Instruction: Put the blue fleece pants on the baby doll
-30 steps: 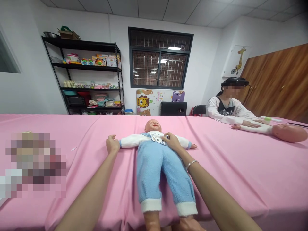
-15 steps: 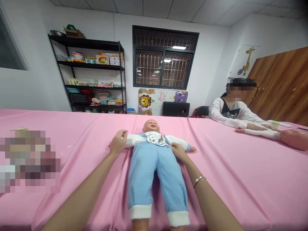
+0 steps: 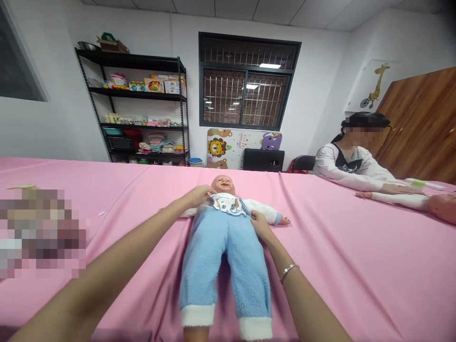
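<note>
A baby doll point(image 3: 223, 247) in fuzzy blue overalls and a white top lies face up on the pink tablecloth point(image 3: 338, 256), head away from me. My left hand point(image 3: 199, 195) rests on the doll's left shoulder, fingers pinching at the overall strap by the elephant bib. My right hand point(image 3: 260, 223) presses against the doll's side at the waist of the overalls, below its outstretched arm. A bracelet sits on my right wrist.
Another person point(image 3: 351, 159) sits at the table's far right with hands on a second doll point(image 3: 413, 199). A blurred patch point(image 3: 39, 232) covers items at the left. Against the back wall stand a black shelf rack point(image 3: 138, 114), a window and chairs.
My left hand moved right from the doll's wrist up onto its shoulder. My right hand slid from the chest down to the doll's side. The view shifted closer and to the right.
</note>
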`<state>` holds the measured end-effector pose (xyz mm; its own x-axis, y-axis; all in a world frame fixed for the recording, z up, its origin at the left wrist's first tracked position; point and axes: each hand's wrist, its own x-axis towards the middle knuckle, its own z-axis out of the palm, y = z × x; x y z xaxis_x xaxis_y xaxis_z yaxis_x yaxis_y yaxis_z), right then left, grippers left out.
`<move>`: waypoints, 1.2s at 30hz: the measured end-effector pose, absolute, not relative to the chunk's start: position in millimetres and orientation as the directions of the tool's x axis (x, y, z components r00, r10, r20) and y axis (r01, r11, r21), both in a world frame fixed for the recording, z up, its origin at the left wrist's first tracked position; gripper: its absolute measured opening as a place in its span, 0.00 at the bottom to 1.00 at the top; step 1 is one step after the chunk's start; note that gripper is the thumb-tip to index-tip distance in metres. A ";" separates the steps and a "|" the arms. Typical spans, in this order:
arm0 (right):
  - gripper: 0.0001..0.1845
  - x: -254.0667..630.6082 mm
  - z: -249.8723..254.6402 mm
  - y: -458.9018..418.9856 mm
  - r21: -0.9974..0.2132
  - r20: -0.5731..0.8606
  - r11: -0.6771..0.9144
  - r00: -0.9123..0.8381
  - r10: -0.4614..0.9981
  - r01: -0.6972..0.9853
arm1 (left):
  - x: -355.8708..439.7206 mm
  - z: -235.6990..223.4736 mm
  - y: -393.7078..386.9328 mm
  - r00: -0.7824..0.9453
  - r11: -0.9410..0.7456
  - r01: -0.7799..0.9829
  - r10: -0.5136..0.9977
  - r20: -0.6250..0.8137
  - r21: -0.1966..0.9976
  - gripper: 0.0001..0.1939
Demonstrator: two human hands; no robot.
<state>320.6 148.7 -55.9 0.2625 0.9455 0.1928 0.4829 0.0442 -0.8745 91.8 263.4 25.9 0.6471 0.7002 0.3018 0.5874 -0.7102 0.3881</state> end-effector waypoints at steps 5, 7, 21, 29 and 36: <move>0.16 318.4 -55.8 150.7 -0.854 0.234 0.079 0.244 0.941 0.514 | 113.8 51.7 278.8 0.675 -0.659 0.724 0.738 -0.010 0.206 0.11; 0.15 318.4 -55.8 151.3 -0.847 0.245 0.090 0.234 0.941 0.524 | 117.1 53.7 284.9 0.640 -0.627 0.763 0.767 -0.046 0.157 0.13; 0.08 312.9 -61.8 167.4 -0.878 0.243 0.096 0.264 0.933 0.468 | 107.8 36.2 305.3 0.506 -0.504 0.860 0.862 -0.007 0.077 0.13; 0.14 310.6 -57.7 165.2 -0.948 0.227 0.165 0.215 0.950 0.272 | 81.4 10.4 305.1 0.273 -0.324 0.919 0.934 0.229 0.223 0.13; 0.22 311.1 -48.9 155.5 -0.981 0.069 0.116 0.283 0.957 -0.154 | 84.0 25.5 286.3 0.219 -0.239 0.958 0.966 0.134 0.155 0.09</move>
<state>311.1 155.5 -48.9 0.2827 0.9567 0.0692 -0.1537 0.1163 -0.9812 84.0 286.3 25.5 0.2194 0.9664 0.1337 0.9585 -0.2391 0.1553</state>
